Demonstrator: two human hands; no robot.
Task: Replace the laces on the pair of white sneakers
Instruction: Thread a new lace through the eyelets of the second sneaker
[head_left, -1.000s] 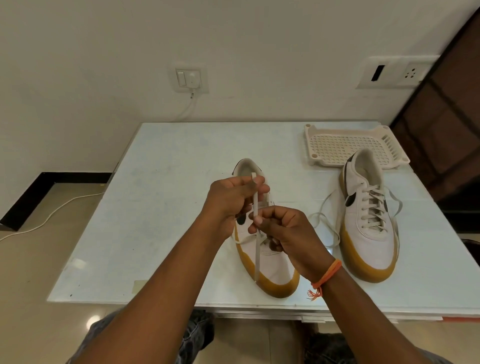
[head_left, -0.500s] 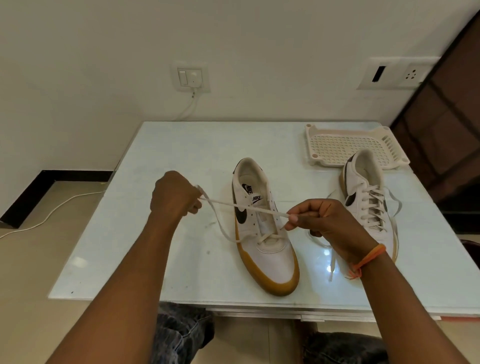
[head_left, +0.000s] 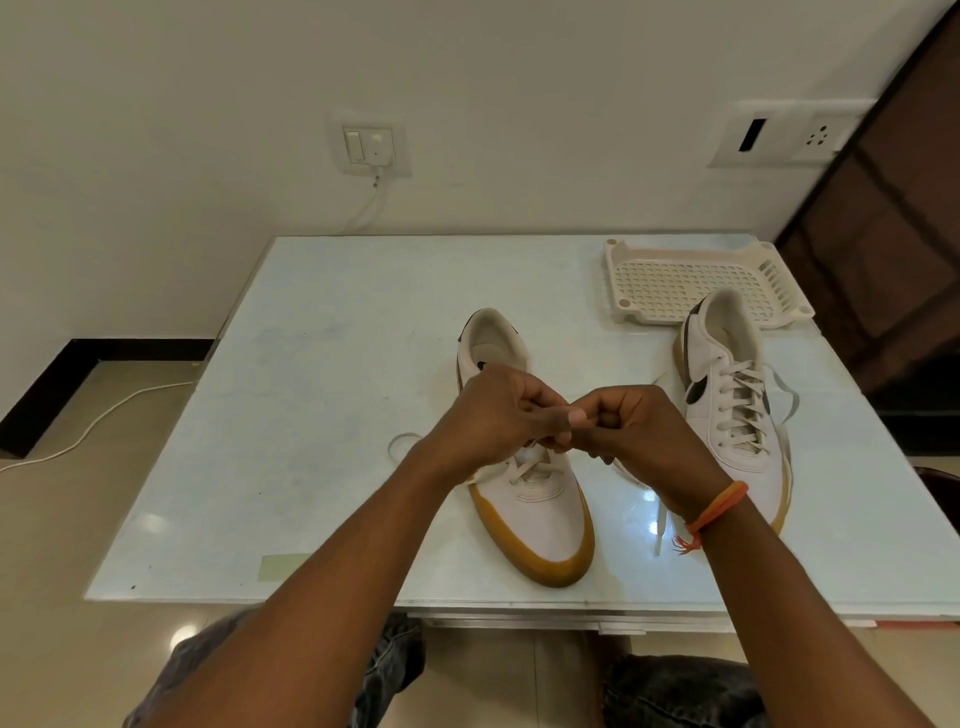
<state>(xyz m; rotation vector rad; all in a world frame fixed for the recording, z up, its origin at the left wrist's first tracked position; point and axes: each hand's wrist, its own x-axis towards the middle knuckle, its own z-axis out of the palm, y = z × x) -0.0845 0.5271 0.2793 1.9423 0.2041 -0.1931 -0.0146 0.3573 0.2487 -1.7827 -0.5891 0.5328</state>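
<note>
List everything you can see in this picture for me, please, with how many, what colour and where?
sneakers: 2, white with tan soles; near sneaker at table centre under the hands, far sneaker to the right, fully laced
lace: 1, white, crossed through the near sneaker's lowest eyelets, ends running up to the hands
tray: 1, cream, perforated, back right of the table
table: 1, pale glass top
wall switch: 1, white, with a white cable plugged in
wall socket: 1, white, upper right
wristband: 1, orange, right wrist
hands: 2; left hand and right hand meet above the near sneaker, fingers curled, apparently pinching the lace
</note>
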